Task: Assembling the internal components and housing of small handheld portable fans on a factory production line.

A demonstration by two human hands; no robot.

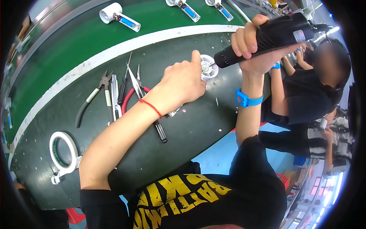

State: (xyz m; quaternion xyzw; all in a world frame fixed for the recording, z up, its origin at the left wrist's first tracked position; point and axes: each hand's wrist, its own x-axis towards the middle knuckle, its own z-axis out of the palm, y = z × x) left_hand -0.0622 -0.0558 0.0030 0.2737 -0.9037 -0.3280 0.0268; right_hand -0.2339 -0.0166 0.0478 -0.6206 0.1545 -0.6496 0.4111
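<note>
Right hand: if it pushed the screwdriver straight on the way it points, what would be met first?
Most likely the white round part held in the left hand: the black power screwdriver in the right hand aims near its centre. Whether its tip touches is unclear.

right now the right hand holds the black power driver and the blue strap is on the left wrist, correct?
Not quite: in the head view the blue strap is on the right wrist, while the left wrist wears a red cord. The right hand does hold the black power driver.
</note>
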